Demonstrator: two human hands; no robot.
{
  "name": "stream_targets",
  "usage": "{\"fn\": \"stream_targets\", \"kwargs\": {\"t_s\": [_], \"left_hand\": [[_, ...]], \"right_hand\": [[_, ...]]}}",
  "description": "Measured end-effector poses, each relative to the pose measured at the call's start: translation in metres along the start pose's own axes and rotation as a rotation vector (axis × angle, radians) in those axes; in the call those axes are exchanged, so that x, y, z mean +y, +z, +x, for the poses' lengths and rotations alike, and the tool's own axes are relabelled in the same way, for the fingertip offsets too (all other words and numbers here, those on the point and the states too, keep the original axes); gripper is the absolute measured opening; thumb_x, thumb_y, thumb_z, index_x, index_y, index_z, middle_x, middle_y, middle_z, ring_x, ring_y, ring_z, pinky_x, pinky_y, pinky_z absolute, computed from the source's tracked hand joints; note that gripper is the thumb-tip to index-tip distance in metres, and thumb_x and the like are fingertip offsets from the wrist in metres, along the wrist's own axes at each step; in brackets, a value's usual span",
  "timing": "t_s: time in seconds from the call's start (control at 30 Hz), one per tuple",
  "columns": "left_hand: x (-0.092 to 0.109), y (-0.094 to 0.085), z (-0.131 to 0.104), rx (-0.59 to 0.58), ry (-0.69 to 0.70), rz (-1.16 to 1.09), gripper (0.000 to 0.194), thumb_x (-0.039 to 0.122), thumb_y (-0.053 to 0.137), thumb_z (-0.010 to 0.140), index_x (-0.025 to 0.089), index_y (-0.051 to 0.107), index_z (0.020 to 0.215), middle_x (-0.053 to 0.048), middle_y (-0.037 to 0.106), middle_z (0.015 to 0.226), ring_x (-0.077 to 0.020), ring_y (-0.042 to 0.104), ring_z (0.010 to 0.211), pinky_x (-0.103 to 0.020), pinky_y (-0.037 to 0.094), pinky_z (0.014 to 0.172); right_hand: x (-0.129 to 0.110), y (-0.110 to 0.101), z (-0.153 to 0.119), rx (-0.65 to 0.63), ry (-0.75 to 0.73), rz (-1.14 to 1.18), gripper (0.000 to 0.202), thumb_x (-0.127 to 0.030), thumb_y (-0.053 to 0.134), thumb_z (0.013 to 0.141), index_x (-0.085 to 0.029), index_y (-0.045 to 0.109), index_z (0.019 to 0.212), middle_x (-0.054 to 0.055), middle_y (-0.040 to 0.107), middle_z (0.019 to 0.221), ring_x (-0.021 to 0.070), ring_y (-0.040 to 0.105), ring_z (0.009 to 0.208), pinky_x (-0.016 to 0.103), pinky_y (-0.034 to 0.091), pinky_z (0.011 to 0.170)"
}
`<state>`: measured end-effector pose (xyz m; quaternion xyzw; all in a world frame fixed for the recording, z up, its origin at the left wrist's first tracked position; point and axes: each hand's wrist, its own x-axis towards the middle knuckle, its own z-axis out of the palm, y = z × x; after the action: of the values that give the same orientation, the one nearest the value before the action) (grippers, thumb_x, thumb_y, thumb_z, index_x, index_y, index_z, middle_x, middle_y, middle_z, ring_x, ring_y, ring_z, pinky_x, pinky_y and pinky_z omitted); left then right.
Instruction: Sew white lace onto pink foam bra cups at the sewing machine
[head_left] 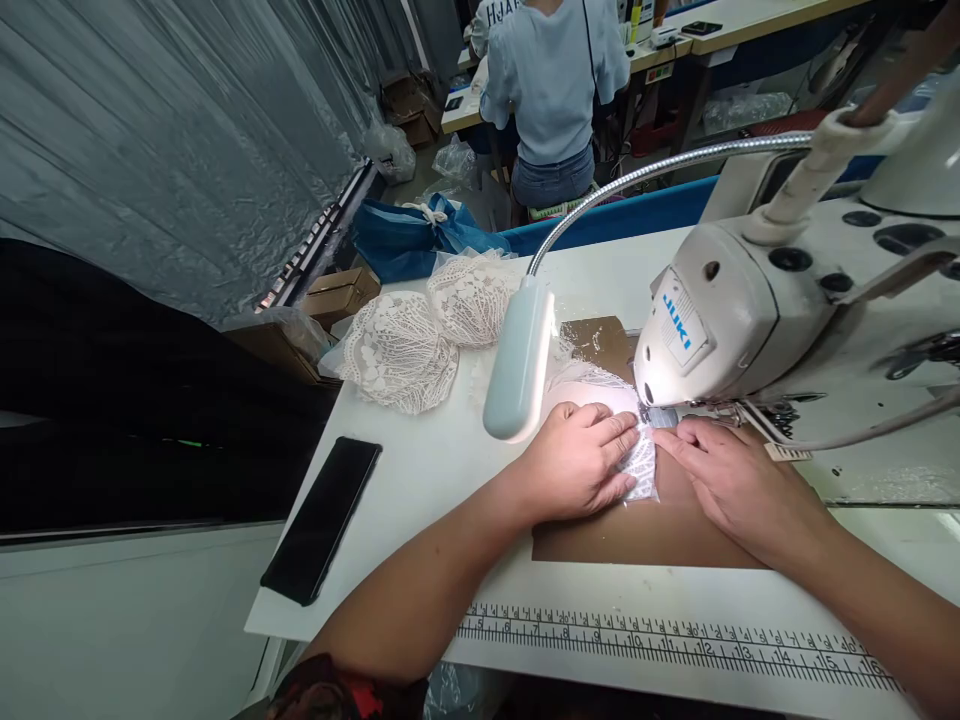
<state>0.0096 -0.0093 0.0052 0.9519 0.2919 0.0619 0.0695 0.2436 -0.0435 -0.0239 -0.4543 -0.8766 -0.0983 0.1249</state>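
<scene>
A piece of white lace fabric (641, 470) lies under the needle area of a white JUKI sewing machine (705, 310). My left hand (581, 460) rests on this fabric, fingers stretched flat across it just left of the presser foot. To the right of the foot, my right hand (720, 465) is closed at the fabric's edge, thumb tip touching it and fingers curled in. The needle itself is hidden by the machine head. Beneath the fabric is a brown board (600, 540).
A lamp (517, 360) on a bendy metal neck hangs left of the machine. Behind it lie white lace cups (405, 350). A black phone (322, 520) is at the table's left edge, a printed ruler (675, 640) along its front. Another person (555, 90) sits beyond.
</scene>
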Motion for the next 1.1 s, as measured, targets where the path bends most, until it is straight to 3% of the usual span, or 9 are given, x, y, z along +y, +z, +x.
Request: {"fn": "stream_targets", "kwargs": {"t_s": [0.33, 0.57, 0.93, 1.1], "left_hand": [[-0.005, 0.002, -0.002, 0.056, 0.083, -0.059, 0.043, 0.036, 0.040, 0.100, 0.010, 0.059, 0.130, -0.012, 0.058, 0.141, -0.0269, 0.051, 0.122, -0.043, 0.038, 0.096], [-0.007, 0.000, 0.000, 0.013, 0.128, -0.076, 0.044, 0.032, 0.038, 0.101, 0.011, 0.054, 0.137, -0.013, 0.053, 0.146, -0.0255, 0.052, 0.120, -0.042, 0.038, 0.095], [-0.018, 0.001, -0.002, -0.004, 0.169, -0.073, 0.046, 0.035, 0.037, 0.101, 0.015, 0.053, 0.140, -0.011, 0.055, 0.144, -0.0272, 0.052, 0.119, -0.043, 0.038, 0.092], [-0.018, 0.000, -0.001, 0.001, 0.155, -0.060, 0.047, 0.037, 0.037, 0.101, 0.014, 0.053, 0.140, -0.012, 0.054, 0.145, -0.0277, 0.053, 0.117, -0.044, 0.038, 0.093]], "right_hand": [[0.003, -0.003, -0.010, -0.049, -0.009, 0.252, 0.043, -0.009, 0.042, 0.088, -0.025, 0.065, 0.121, 0.005, 0.064, 0.093, 0.0187, 0.056, 0.079, 0.032, 0.040, 0.071], [0.002, -0.006, -0.012, -0.109, -0.046, 0.282, 0.046, -0.008, 0.041, 0.087, -0.028, 0.065, 0.121, 0.003, 0.060, 0.086, 0.0171, 0.052, 0.074, 0.031, 0.037, 0.069], [0.003, -0.006, -0.014, -0.121, -0.089, 0.269, 0.045, -0.003, 0.040, 0.085, -0.023, 0.064, 0.118, 0.004, 0.059, 0.086, 0.0186, 0.052, 0.078, 0.031, 0.034, 0.066], [0.001, -0.002, -0.013, -0.052, -0.076, 0.233, 0.044, -0.003, 0.040, 0.085, -0.021, 0.064, 0.116, 0.004, 0.060, 0.085, 0.0192, 0.051, 0.077, 0.032, 0.033, 0.065]]}}
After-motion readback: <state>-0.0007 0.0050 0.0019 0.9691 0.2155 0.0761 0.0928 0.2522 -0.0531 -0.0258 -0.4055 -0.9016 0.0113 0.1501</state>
